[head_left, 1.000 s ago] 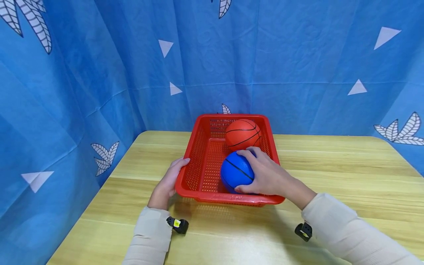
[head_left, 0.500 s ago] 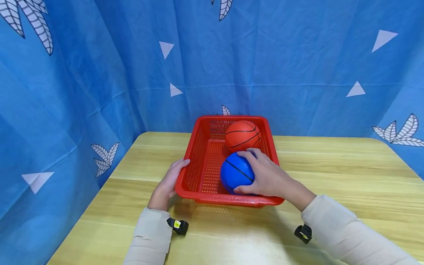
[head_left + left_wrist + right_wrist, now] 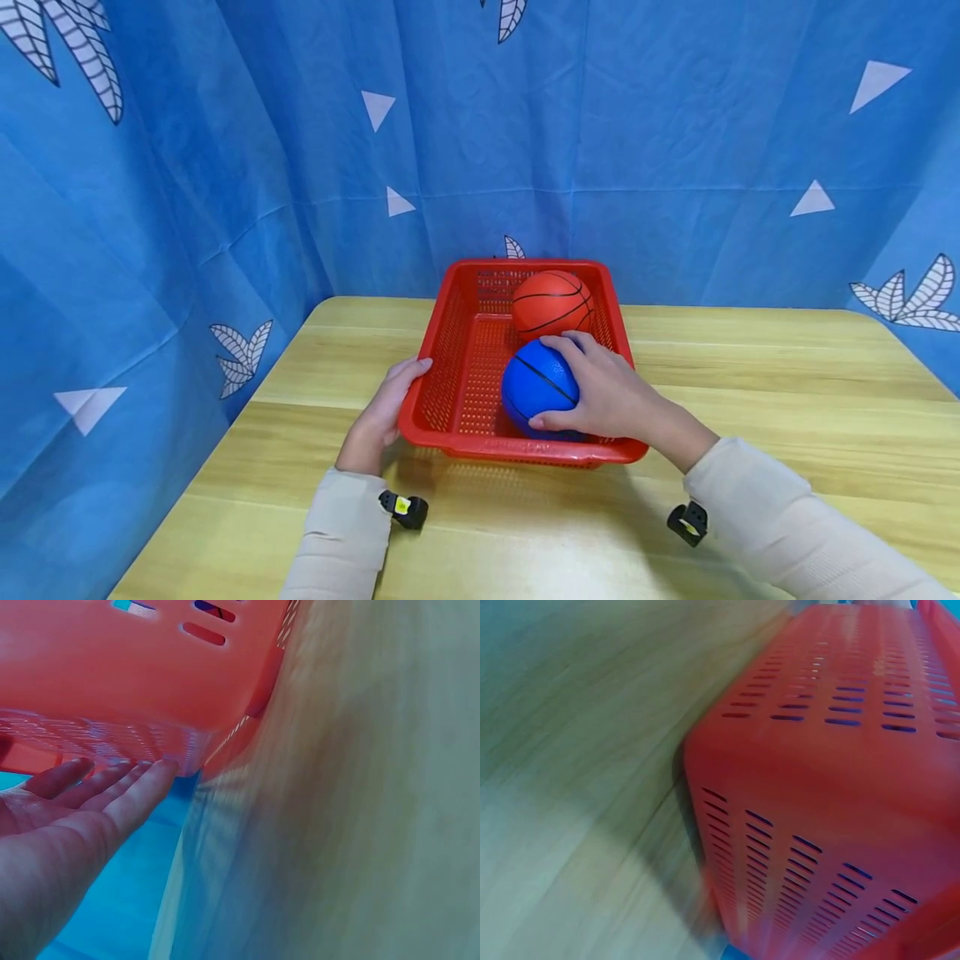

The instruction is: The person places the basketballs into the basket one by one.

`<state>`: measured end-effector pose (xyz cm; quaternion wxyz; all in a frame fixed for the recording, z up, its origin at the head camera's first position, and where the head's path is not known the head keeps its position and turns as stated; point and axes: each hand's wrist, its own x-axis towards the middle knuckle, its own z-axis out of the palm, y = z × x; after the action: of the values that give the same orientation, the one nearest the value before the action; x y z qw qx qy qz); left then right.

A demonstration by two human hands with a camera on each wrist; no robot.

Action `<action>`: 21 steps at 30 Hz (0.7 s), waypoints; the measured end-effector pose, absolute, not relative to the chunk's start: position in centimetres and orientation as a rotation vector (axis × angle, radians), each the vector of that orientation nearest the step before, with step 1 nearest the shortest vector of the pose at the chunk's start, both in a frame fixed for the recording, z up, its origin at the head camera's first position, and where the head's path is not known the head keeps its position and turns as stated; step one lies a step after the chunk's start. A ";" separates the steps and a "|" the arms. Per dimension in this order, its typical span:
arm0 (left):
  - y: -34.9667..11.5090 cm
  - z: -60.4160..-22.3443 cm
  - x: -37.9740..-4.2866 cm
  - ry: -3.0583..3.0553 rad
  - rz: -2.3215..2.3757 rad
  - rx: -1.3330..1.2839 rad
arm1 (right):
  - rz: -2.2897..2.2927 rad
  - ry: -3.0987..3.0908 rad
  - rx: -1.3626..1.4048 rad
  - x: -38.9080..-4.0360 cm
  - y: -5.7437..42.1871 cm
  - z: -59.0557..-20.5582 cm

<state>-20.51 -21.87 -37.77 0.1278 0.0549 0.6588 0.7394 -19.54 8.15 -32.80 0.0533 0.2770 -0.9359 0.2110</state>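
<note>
A red plastic basket (image 3: 522, 448) with slotted walls stands on the table and holds two small basketballs. The blue basketball (image 3: 538, 387) sits near its front right corner. Behind it lies the red basketball (image 3: 552, 305) with black lines. My right hand (image 3: 611, 392) grips the blue ball from its right, thumb in front and fingers over the top. My left hand (image 3: 386, 404) holds the basket's left rim, one digit over the edge. In the left wrist view, fingers (image 3: 139, 795) reach under the rim to the outer wall. The right wrist view shows only the basket's outside (image 3: 802, 847), not the hand.
The light wooden table (image 3: 750, 400) extends on both sides of the basket. A blue curtain (image 3: 637, 125) with white leaves and triangles hangs behind the table and along its left side. Small black devices (image 3: 688, 523) are strapped at both wrists.
</note>
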 end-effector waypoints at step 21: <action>-26.3 -36.1 -22.2 2.528 1.591 0.166 | 0.829 -2.805 0.678 -20.8 11.2 -32.3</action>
<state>-22.23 -26.32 -36.07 0.0751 0.0554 0.8427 0.5302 -20.78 11.16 -32.33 0.0694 0.2252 -0.9320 0.2755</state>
